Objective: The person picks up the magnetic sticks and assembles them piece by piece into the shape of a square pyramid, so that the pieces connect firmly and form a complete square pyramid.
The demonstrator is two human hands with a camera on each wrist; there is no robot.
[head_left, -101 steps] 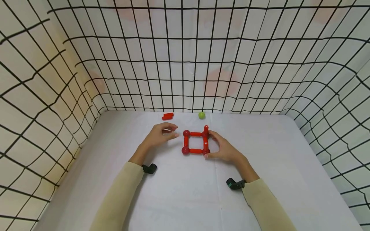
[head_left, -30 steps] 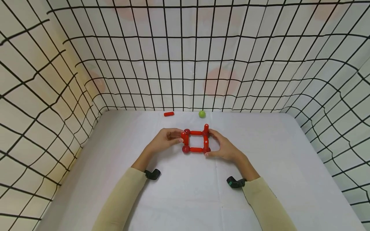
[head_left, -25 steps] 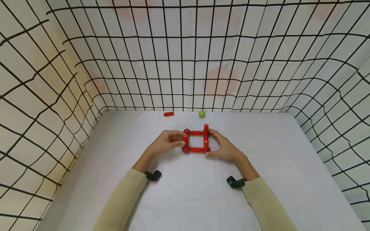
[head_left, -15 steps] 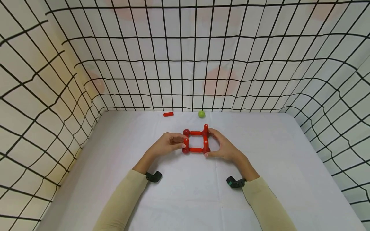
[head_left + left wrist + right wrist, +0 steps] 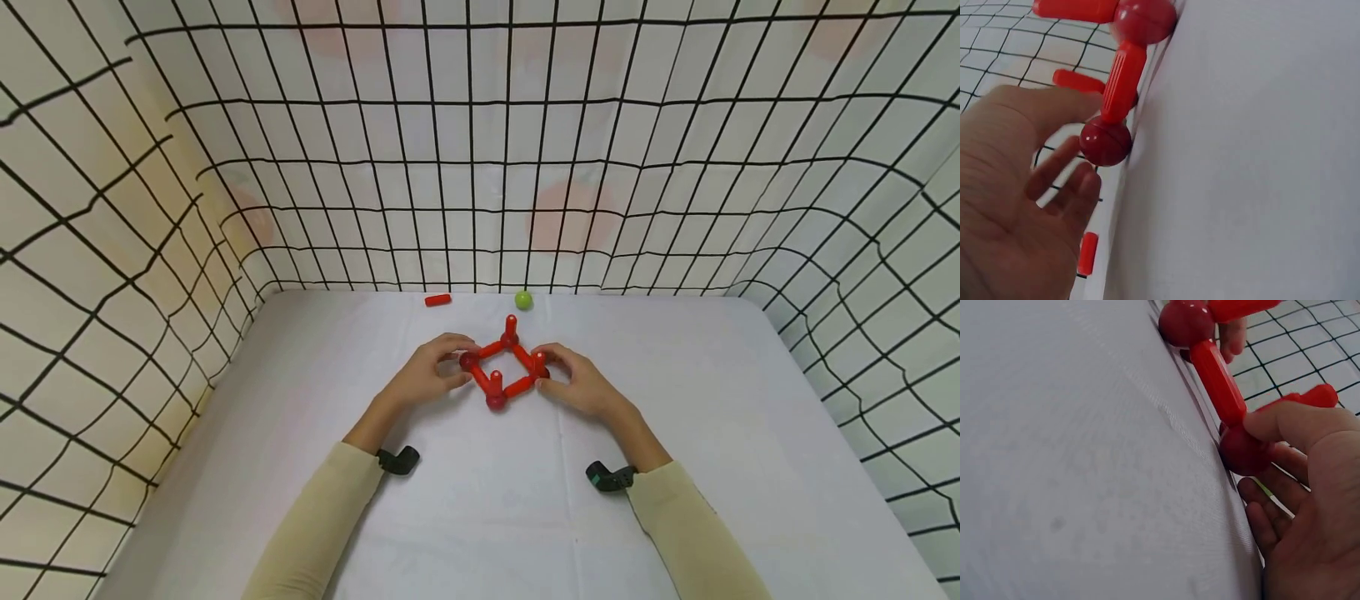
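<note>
A square frame of red rods and dark red balls (image 5: 519, 386) lies turned like a diamond on the white table. Short red rods stand up from its far ball (image 5: 509, 340), right ball (image 5: 1246, 450) and near ball (image 5: 496, 401). My left hand (image 5: 426, 372) curls thumb and fingers about the left ball (image 5: 1105, 141), which bears no upright rod. At the opposite corner, my right hand (image 5: 585, 382) holds the right ball, its thumb (image 5: 1285, 422) pressed at the joint where ball and rod meet.
At the back of the white-covered table (image 5: 480, 517) lie a loose red rod (image 5: 438, 300) and a small green ball (image 5: 523, 300). A black net (image 5: 491, 162) rises behind the table and along both sides.
My left hand brought a red rod from the back and stood it on the frame's near left ball. Since then the frame has turned from square-on to a diamond, both hands shifting with it.
</note>
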